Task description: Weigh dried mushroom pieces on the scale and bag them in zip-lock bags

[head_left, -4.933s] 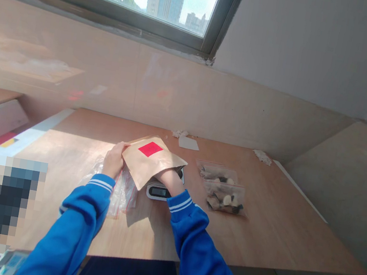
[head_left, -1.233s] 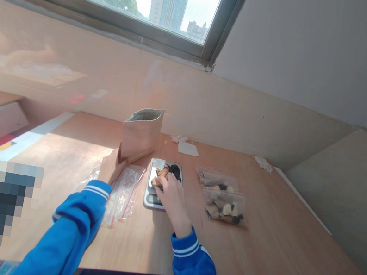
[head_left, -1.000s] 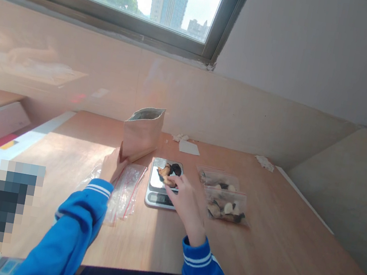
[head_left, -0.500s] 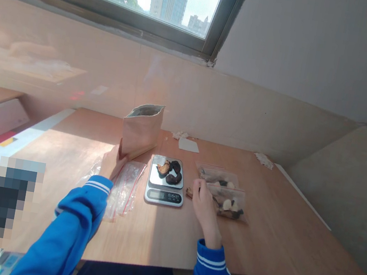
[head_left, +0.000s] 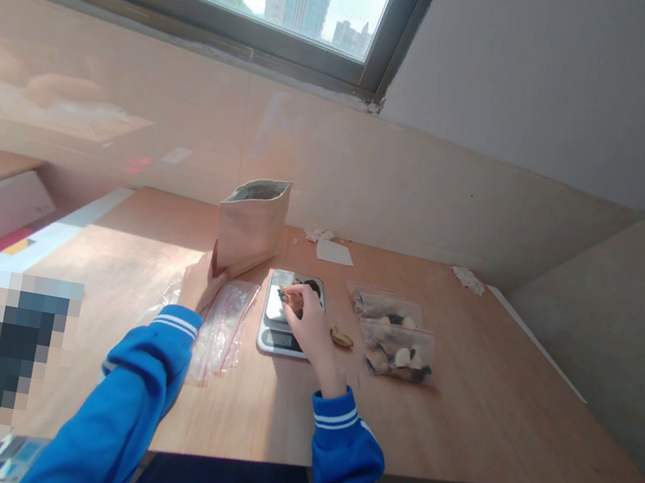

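Note:
My left hand (head_left: 201,279) grips the lower left edge of an upright brown paper bag (head_left: 251,221), whose top gapes and shows a silvery lining. Over the pan of a small digital scale (head_left: 277,312), my right hand (head_left: 310,318) pinches a brown, wrinkled dried piece (head_left: 291,301). Behind those fingers, dark dried pieces (head_left: 310,285) lie on the pan, partly covered. My hand hides part of the scale's display panel. Just right of the scale, one brownish dried piece (head_left: 342,338) rests on the table.
Flat clear zip bags (head_left: 224,332) lie between my left forearm and the scale. At right are two filled zip bags, the nearer bag (head_left: 399,357) holding pale and dark pieces. White paper (head_left: 334,253) and crumpled tissue (head_left: 467,280) lie toward the wall.
My right hand has moved left from beside the filled bags onto the scale pan. The brownish piece beside the scale is now uncovered. My left hand stays at the paper bag.

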The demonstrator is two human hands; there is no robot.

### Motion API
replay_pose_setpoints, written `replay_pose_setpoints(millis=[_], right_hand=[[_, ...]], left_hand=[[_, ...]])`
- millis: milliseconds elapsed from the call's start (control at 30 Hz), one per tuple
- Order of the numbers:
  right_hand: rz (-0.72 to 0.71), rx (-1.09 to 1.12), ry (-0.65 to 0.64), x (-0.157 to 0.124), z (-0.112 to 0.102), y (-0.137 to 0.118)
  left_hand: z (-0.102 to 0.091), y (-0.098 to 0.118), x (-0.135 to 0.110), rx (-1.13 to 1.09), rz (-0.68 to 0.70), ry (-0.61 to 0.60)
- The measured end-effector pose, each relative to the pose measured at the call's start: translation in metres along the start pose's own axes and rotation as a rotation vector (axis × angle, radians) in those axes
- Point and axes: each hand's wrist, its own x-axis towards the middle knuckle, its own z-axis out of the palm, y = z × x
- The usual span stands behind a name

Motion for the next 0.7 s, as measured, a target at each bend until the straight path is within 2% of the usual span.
replay_pose_setpoints(millis=[133,233,333,433,533,700], right_hand=[[-0.119,-0.21,-0.05,0.002,0.01,0.006],[-0.133,-0.298,-0.028,0.0,0.012,0.008],[-0.115,-0.28,0.074,-0.006,0.005,0.008],[-0.105,-0.231,0.236,-0.016,-0.01,0.014],[-0.074,-0.236,0.351,-0.033,-0.025,0.032],[0.039,-0.332,0.423,-0.057,-0.036,0.068]], left_hand=[[0.0,0.0,0.0,0.005,-0.011,-0.003],[0.0,0.0,0.0,0.0,-0.012,0.0],[0.0,-0.001,0.0,-0.009,-0.006,0.003],[0.001,-0.002,0.001,-0.011,0.008,0.001],[0.002,-0.003,0.001,-0.003,0.011,0.001],[0.002,-0.002,0.0,0.004,0.007,0.008]])
